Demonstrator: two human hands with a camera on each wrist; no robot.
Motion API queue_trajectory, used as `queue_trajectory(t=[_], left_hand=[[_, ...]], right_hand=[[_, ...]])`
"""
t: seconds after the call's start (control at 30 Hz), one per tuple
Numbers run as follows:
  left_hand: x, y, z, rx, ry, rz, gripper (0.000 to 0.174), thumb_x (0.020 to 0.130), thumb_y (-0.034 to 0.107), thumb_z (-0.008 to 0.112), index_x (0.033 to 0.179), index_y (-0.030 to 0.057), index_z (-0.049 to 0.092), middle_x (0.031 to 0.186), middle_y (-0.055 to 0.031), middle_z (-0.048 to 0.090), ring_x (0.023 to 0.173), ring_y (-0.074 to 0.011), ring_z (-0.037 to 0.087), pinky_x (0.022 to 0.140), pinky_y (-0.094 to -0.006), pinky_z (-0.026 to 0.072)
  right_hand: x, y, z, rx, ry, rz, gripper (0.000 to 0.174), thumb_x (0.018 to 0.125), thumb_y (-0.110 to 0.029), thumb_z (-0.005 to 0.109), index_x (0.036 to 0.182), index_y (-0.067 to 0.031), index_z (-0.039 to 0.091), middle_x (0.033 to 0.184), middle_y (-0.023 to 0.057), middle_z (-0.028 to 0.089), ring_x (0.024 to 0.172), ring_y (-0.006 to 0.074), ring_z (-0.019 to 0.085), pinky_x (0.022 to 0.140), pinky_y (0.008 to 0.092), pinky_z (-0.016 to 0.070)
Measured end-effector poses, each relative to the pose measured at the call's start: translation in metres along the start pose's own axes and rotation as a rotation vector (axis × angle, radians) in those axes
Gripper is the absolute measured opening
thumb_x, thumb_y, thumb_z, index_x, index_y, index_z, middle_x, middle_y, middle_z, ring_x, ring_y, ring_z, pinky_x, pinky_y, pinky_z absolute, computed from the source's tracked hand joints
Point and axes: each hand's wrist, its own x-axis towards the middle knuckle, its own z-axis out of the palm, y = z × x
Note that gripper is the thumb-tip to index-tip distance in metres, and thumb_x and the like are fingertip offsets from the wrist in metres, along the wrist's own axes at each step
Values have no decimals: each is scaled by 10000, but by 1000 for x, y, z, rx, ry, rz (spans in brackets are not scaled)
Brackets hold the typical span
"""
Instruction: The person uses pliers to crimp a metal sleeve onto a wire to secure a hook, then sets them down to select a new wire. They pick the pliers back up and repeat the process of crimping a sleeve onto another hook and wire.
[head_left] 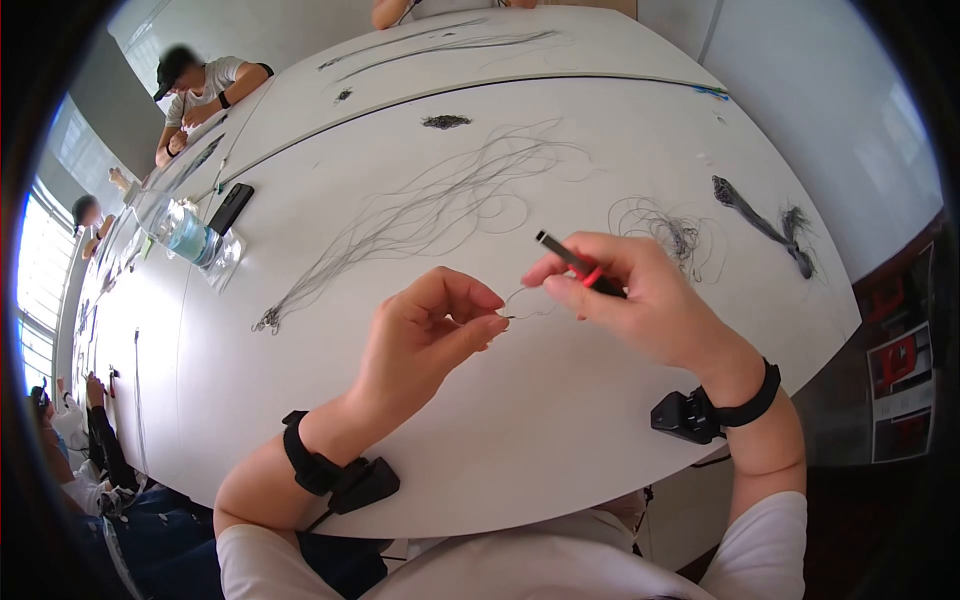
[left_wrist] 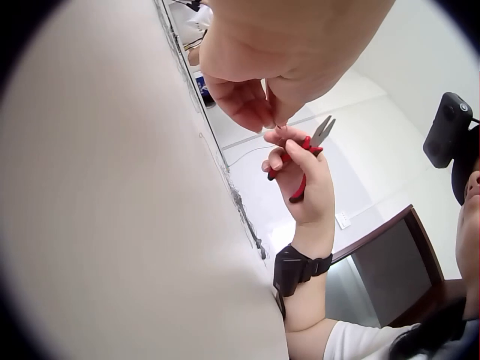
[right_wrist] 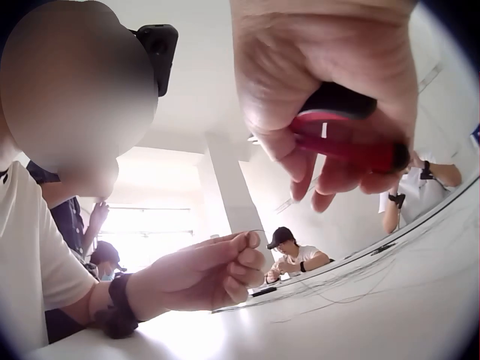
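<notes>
**Wire bridges the two hands, pliers nose turned away from it**

Left hand hangs just above the white surface, its thumb and forefinger closed in a tight pinch on one end of a thin wire. From that pinch the wire curves toward 3 o'clock in a small loop and reaches the fingertips of the right hand, which seem to nip its other end. The right hand's remaining fingers are curled round the red handles of a pair of pliers. The tool's long axis runs from 4 o'clock up to 10 o'clock, and its nose stands clear above the wire without touching it. Both hands sit equally close to the wire. I cannot tell how far the jaws are parted. Loose wires lie spread at 12 o'clock, well apart.
</notes>
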Motion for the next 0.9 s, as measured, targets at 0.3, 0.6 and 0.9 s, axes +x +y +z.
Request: queue_trajectory(t=[0.3, 0.6, 0.9], left_hand=[[-1, -1, 0, 114, 33, 78, 144, 894, 74, 749, 981, 20, 649, 885, -23, 700, 812, -72, 644, 726, -241, 557], [-6, 10, 8, 148, 60, -53, 153, 940, 158, 722, 974, 19, 667, 791, 5, 652, 675, -40, 570, 558, -211, 475], [-4, 0, 5, -30, 8, -101, 154, 971, 178, 689, 1009, 38, 636, 800, 13, 645, 667, -28, 562, 527, -189, 444]], right_hand=[[0, 2, 11, 89, -182, 117, 193, 930, -180, 678, 878, 4, 650, 641, -2, 520, 613, 76, 430, 567, 257, 371], [2, 9, 17, -82, 51, -137, 134, 868, -131, 703, 856, -12, 642, 663, 66, 572, 600, 139, 495, 572, 281, 410], [0, 9, 24, -133, 2, -152, 98, 821, -66, 697, 850, 5, 635, 686, 97, 595, 632, 177, 571, 585, 296, 454]])
